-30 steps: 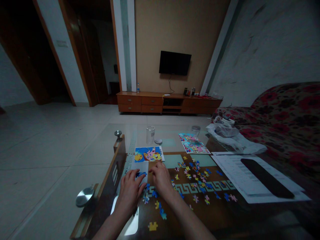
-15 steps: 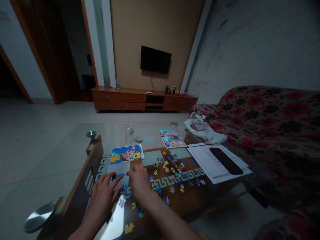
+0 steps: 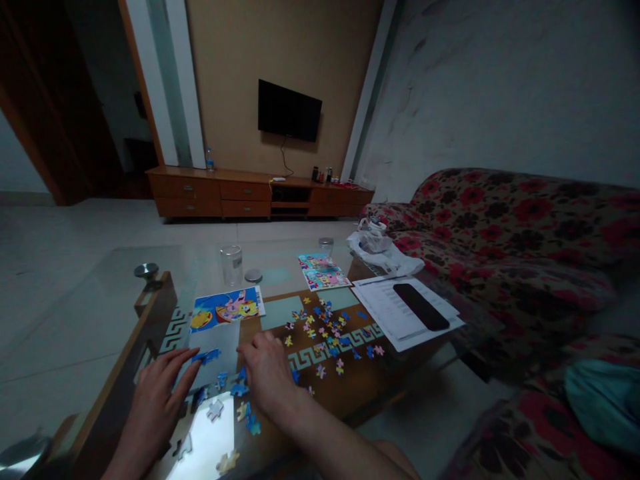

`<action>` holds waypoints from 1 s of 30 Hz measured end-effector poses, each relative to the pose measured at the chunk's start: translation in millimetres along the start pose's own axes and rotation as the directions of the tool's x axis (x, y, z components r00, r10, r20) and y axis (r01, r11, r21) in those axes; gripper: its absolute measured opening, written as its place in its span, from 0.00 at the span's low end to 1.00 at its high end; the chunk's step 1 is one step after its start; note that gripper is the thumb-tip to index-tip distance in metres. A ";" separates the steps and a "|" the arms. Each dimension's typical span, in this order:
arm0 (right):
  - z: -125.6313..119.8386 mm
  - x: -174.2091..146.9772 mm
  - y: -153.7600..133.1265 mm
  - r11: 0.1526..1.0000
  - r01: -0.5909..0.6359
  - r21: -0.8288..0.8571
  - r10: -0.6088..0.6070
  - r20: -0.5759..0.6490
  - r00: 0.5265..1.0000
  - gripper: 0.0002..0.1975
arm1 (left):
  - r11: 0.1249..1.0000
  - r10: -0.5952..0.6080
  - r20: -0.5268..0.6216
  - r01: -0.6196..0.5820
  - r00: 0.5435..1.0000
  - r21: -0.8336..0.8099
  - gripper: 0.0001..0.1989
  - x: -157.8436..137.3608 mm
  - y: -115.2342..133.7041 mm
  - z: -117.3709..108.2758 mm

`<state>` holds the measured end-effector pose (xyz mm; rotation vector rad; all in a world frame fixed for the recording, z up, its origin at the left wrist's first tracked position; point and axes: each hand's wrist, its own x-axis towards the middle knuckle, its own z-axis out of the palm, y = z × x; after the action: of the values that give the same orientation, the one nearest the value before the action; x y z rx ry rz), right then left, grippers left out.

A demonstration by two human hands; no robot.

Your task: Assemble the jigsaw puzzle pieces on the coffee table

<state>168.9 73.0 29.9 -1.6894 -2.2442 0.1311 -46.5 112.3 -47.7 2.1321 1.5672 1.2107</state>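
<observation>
My left hand (image 3: 159, 395) rests low on the left with thumb and fingers apart. Its fingertips touch joined blue puzzle pieces (image 3: 207, 357) lying on a pale grey sheet (image 3: 220, 340). My right hand (image 3: 270, 370) is at the sheet's right edge, fingers curled together; whatever is in its pinch is hidden. Between the hands lie loose blue pieces (image 3: 239, 388), a grey-looking piece (image 3: 215, 410) and a yellowish piece (image 3: 228, 462). Just beyond the sheet is a cartoon picture card (image 3: 227, 309). More colourful loose pieces (image 3: 330, 327) are scattered right of my right hand.
On the glass table stand a clear glass (image 3: 231, 265) and a second glass (image 3: 326, 247), with a round lid (image 3: 253, 275) nearby. Another picture card (image 3: 324, 272), papers (image 3: 400, 337) under a dark phone (image 3: 421, 307), and a plastic bag (image 3: 383, 253) lie rightward, beside a flowered sofa (image 3: 500, 220).
The view has turned right, so the scene sits further left. My hands have drawn apart, and more of the blue pieces by my left fingertips shows.
</observation>
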 end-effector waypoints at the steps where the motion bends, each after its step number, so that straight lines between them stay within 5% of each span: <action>1: -2.2 -5.5 -1.7 1.000 0.007 0.000 -0.007 -0.005 1.000 0.13 | 1.000 -0.022 0.000 0.022 1.000 -0.015 0.32 0.4 0.9 -1.6; 12: -32.5 -72.7 6.2 0.991 0.053 0.122 -0.055 0.014 0.998 0.06 | 0.996 -0.084 0.067 0.083 0.994 0.009 0.31 1.7 1.6 -8.5; 19: -44.3 -109.8 52.9 0.931 -0.181 0.319 0.208 -0.055 0.977 0.17 | 0.996 -0.068 0.064 0.065 0.996 0.055 0.29 0.6 -7.3 -5.2; 24: -61.8 -129.7 97.6 0.858 -0.509 0.077 0.508 0.027 0.861 0.22 | 0.998 -0.033 0.047 0.031 0.998 0.050 0.28 0.0 -5.4 -6.4; 30: -69.1 -126.8 103.4 0.834 -0.549 -0.057 0.552 0.099 0.828 0.22 | 0.999 -0.043 0.031 0.042 0.999 0.019 0.29 0.0 -5.1 -7.2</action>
<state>316.3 -25.4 41.5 -2.3547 -1.7571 0.3388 -55.2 112.3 -46.3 2.1074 1.6082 1.1483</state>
